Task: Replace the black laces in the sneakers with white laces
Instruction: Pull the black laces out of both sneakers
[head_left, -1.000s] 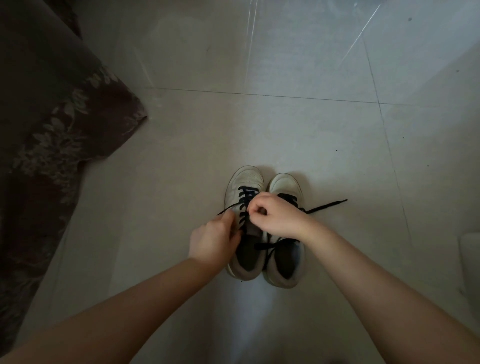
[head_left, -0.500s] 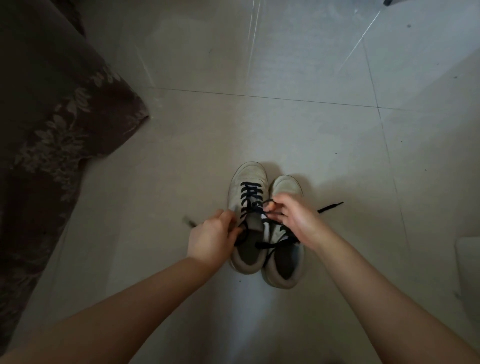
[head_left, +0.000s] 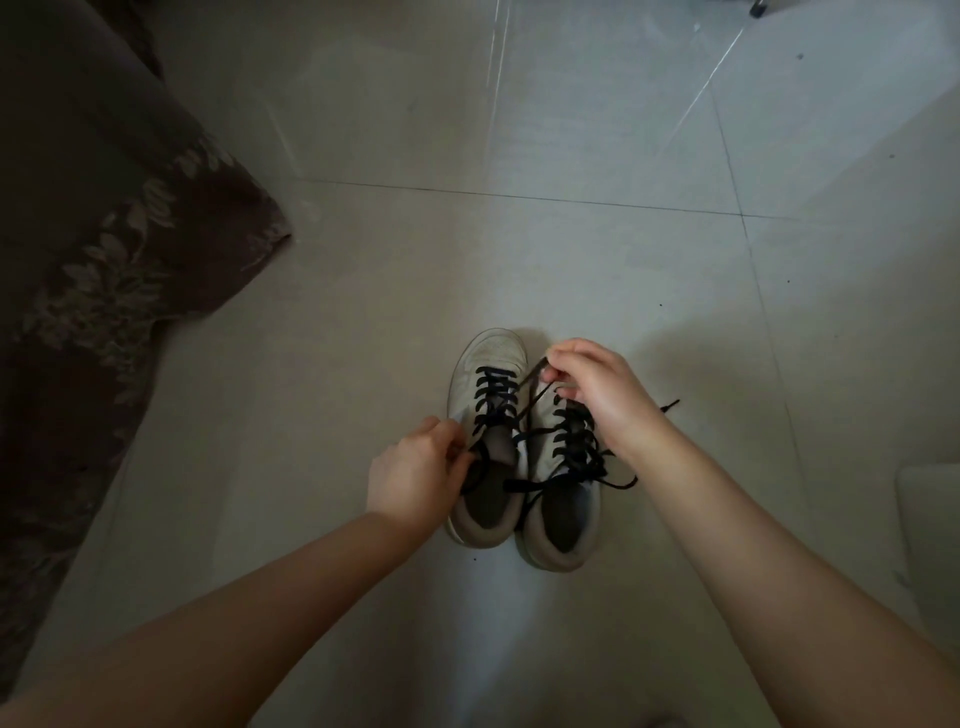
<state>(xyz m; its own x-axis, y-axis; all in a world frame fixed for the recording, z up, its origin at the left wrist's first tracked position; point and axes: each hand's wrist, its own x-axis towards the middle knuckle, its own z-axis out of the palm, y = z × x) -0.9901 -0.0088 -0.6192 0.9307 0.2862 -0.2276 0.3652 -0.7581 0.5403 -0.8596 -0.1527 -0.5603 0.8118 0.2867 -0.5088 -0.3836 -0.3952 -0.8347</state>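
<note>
Fingers (head_left: 558, 364) of R hand (head_left: 597, 395) pinch black lace (head_left: 530, 402) — taut over L sneaker (head_left: 485, 426).

Two off-white sneakers (head_left: 522, 452) with dark grey linings and pale grey collars are seen on a pale grey tiled floor (head_left: 571, 260) crossed by thin darker grout lines. Black laces (head_left: 496, 397) are threaded through both. At the left, a dark brown fabric (head_left: 104, 249) is patterned with lighter beige leaves.
</note>
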